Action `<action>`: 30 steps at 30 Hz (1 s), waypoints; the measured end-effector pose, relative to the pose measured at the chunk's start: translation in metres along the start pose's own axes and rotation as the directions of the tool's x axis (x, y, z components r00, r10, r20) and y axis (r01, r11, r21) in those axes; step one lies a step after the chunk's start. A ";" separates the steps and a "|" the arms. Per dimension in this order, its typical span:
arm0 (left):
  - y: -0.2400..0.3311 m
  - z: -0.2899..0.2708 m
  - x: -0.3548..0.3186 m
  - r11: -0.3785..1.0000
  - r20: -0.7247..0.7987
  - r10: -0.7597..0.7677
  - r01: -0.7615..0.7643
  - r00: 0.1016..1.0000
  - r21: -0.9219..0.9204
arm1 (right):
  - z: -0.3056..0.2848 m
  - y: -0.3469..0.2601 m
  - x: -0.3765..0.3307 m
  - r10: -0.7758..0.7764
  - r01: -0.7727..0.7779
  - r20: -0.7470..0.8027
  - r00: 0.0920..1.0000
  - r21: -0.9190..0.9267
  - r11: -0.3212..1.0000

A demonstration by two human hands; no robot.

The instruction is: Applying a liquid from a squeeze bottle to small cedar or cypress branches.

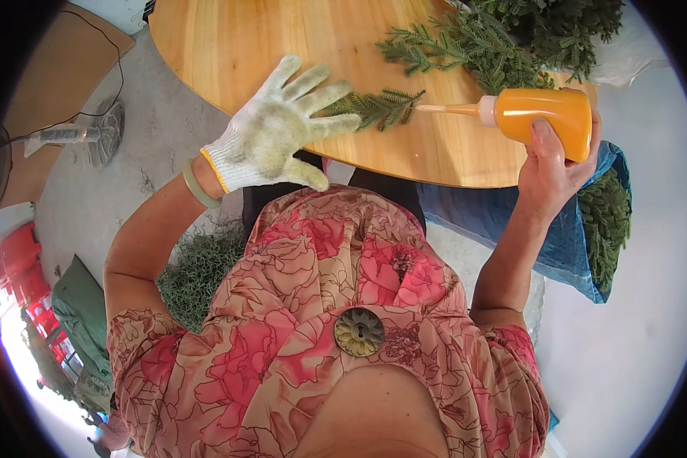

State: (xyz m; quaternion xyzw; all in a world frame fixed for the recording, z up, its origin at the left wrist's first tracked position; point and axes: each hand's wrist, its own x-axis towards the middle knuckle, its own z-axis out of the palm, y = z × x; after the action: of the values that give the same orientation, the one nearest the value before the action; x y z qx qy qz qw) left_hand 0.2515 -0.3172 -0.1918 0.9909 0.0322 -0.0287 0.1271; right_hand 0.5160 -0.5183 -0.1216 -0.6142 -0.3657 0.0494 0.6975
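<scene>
A white knitted glove with a yellow cuff covers my left hand (278, 130), which is spread open at the table's near edge. Beside and partly beneath its fingers lies a small green fir-like sprig (385, 108); its other end is hidden by the glove. My right hand (549, 164) is bare and wrapped round an orange squeeze bottle (543, 118). The bottle is tipped on its side, with its long thin nozzle (450, 109) pointing left at the sprig's tip. Whether nozzle and sprig touch, I cannot tell.
More green branches (504, 49) are piled at the far right of the round wooden table (229, 46). A blue sack (496, 221) of greenery stands below its right edge. Wiry greenery (202, 267) sits on the floor at left, near a clear plastic-wrapped item (72, 136).
</scene>
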 end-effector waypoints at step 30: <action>-0.006 0.003 0.002 0.717 0.094 -0.068 0.114 0.993 -0.688 | -0.002 -0.020 0.009 -0.125 0.125 0.018 0.992 -0.009 0.992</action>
State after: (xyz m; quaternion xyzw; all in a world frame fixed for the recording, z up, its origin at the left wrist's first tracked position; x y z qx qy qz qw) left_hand 0.2529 -0.3124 -0.1965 0.8676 0.0852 -0.0517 0.4872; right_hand 0.5157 -0.5201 -0.1000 -0.5931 -0.4098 0.0089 0.6930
